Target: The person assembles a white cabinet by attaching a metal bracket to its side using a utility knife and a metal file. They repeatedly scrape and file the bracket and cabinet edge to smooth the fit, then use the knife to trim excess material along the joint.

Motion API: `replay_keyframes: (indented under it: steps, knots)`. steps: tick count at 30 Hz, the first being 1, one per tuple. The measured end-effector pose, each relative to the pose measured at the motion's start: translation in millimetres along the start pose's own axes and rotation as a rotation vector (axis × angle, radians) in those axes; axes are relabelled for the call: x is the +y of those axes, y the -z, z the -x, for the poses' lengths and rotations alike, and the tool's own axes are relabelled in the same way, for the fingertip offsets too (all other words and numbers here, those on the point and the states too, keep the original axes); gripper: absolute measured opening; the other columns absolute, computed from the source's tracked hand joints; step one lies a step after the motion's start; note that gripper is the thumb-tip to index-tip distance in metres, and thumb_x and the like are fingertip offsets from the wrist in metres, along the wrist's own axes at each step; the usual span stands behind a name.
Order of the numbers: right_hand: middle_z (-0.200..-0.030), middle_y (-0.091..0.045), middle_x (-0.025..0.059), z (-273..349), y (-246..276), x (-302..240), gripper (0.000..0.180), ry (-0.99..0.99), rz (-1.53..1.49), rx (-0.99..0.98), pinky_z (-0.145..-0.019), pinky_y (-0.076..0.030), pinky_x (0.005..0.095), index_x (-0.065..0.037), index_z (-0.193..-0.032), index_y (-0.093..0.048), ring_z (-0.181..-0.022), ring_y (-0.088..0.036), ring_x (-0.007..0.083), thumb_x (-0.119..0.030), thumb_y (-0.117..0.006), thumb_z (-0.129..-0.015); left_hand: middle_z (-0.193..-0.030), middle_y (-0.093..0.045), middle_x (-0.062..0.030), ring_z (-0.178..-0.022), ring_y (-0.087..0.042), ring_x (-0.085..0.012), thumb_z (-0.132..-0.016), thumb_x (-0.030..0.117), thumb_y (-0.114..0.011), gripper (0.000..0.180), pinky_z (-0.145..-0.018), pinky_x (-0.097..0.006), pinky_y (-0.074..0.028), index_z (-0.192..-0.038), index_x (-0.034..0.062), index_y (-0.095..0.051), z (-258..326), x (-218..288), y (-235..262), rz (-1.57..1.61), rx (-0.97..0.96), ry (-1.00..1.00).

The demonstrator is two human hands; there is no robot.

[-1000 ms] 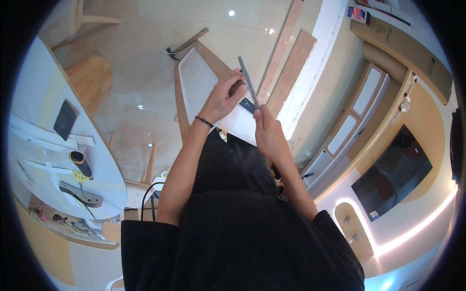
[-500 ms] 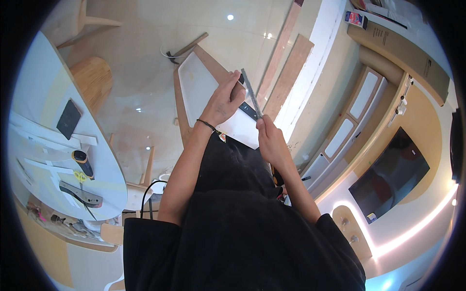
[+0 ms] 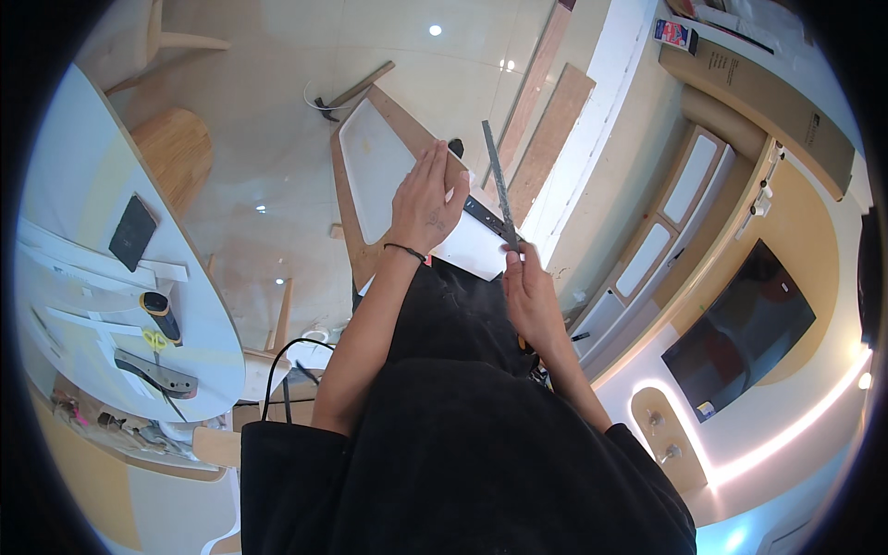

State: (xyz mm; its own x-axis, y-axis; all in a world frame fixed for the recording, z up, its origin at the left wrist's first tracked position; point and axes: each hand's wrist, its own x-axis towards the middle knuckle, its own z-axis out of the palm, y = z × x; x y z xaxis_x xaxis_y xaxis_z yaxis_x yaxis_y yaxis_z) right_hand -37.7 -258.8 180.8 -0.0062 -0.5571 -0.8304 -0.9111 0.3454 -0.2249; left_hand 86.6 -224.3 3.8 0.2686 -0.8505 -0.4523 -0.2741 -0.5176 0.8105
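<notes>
- Head view: the left hand (image 3: 427, 196) lies flat, fingers together and stretched, pressing on the upper edge of the white panel (image 3: 388, 171), which rests tilted in a wooden frame (image 3: 344, 199) over the tiled floor (image 3: 277, 102).
- Head view: the right hand (image 3: 527, 291) is pinched shut on the lower end of a long grey metal file (image 3: 498, 185); the blade stands up and away from the fingers, crossing the panel's right edge near its lower corner.
- Head view: judging from this, a good stroke wants the file kept flat along that edge, with the left palm bearing down steadily so the panel cannot slide in the frame, and its fingertips kept clear of the blade's path.
- Head view: a dark strip (image 3: 483, 215) lies along the panel's lower right edge, just under the file.
- Head view: two wooden planks (image 3: 548, 129) lean beside the white wall, close to the file's tip; a wide swing could catch them.
- Head view: a hammer (image 3: 350, 92) lies on the floor beyond the frame's far corner.
- Head view: on the white oval table (image 3: 69, 166) at left lie a dark phone (image 3: 132, 231), a tape measure (image 3: 159, 311) and yellow-handled scissors (image 3: 155, 340), well apart from the hands.
</notes>
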Motion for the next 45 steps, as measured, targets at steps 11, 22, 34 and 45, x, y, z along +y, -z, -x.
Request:
replay_keyframes:
  steps: [11, 22, 34, 45]
  knots:
    - [-0.075, -0.061, 0.0330, -5, -13, 8, 0.029, 0.074, 0.078, -0.071, -0.068, -0.044, 0.0594, 0.001, -0.106, -0.048, -0.076, -0.060, 0.0548, -0.026, -0.038, -0.111, -0.145, -0.056, -0.0199, -0.135, -0.053, -0.0360, -0.100, 0.034, -0.055, 0.057, -0.107, -0.042, -0.048, -0.144, -0.0012, -0.052, 1, 0, 0, -0.009, 0.016, -0.009]
    - [-0.088, -0.064, 0.0335, -71, 1, -13, 0.039, 0.110, 0.213, -0.043, -0.075, -0.047, 0.0560, 0.004, -0.104, -0.052, -0.087, -0.062, 0.0541, -0.032, -0.038, -0.110, -0.145, -0.056, -0.0188, -0.131, -0.056, -0.0349, -0.100, 0.034, -0.054, 0.055, -0.105, -0.041, -0.050, -0.145, 0.0025, -0.052, -2, 4, 3, -0.047, 0.022, 0.004]
    - [-0.077, -0.061, 0.0356, -38, -3, -4, 0.031, 0.165, 0.187, -0.076, -0.072, -0.045, 0.0613, 0.003, -0.104, -0.047, -0.079, -0.060, 0.0574, -0.026, -0.038, -0.110, -0.143, -0.057, -0.0199, -0.127, -0.059, -0.0356, -0.100, 0.032, -0.055, 0.053, -0.101, -0.041, -0.052, -0.143, 0.0021, -0.054, -1, 2, 1, -0.062, 0.060, -0.033]
    - [-0.077, -0.060, 0.0338, -27, 0, -1, 0.033, 0.084, 0.083, -0.099, -0.070, -0.043, 0.0585, 0.002, -0.102, -0.046, -0.076, -0.059, 0.0550, -0.029, -0.036, -0.111, -0.142, -0.059, -0.0192, -0.124, -0.061, -0.0355, -0.099, 0.032, -0.055, 0.053, -0.099, -0.040, -0.053, -0.142, 0.0017, -0.055, -1, 2, 2, -0.047, 0.047, -0.016]
